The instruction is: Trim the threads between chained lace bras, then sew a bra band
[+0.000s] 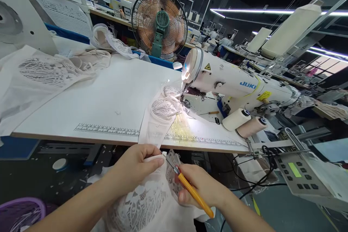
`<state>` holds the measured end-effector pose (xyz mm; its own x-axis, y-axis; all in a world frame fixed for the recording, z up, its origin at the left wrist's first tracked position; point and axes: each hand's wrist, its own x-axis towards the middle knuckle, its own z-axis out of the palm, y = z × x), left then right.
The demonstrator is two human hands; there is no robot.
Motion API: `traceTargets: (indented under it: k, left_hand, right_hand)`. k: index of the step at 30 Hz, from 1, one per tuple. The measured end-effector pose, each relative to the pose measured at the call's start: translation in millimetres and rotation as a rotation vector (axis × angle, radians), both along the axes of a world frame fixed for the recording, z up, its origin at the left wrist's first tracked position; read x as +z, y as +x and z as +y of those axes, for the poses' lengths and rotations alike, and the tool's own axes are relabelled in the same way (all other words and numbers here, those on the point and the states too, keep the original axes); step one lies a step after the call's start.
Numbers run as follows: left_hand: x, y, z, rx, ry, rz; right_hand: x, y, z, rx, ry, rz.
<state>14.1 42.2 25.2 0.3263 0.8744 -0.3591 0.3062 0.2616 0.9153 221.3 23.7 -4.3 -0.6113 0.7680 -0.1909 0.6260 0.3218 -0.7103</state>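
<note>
Nearest, low in the middle: white lace garment piece [148, 203], bunched over the lap below the table edge. Soft, featherlight, openwork, easily snagged by a point, so best pinched at the firmer seamed edge, not in the open lace. Left hand [136, 166] closed, thumb and fingers pinching the top edge of that lace. Right hand [202, 185] just beside it, closed around a slim yellow-handled cutting tool [193, 194], red collar and metal tip aimed at the fabric between both hands; looks like a seam ripper or thread knife, blade too small to tell. Rigid, light, sharp at the tip.

Far left, low: purple plastic basket [19, 212] on the floor.

Next out, long white worktable [108, 98] with printed ruler marks along the near edge. More pale lace [163, 114] draped from the needle area down over the near edge toward the hands; whether joined to the held piece, cannot tell. Left on the table, loose stack of lace pieces [46, 74].

Right of centre, white JUKI sewing machine [233, 85], lamp lit. Two cream thread cones [244, 121] lying near it. Grey control panel [296, 174] at right, green display.

Farther back, green-hubbed black-caged fan [160, 23].
</note>
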Motion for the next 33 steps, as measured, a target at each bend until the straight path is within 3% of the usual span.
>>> traceTargets:
  k: [7, 20, 33]
  left_hand:
    - [2.1, 0, -1, 0.024, -0.020, 0.029]
    - [-0.3, -1, -1, 0.035, -0.081, -0.071]
    - [-0.2, -3, 2, 0.002, -0.074, -0.044]
  right_hand:
    - [3.2, -4, -2, -0.065, 0.015, -0.114]
    - [-5.6, -4, -10, -0.128, -0.032, -0.017]
    - [-22.5, -11, -11, -0.183, -0.064, 0.103]
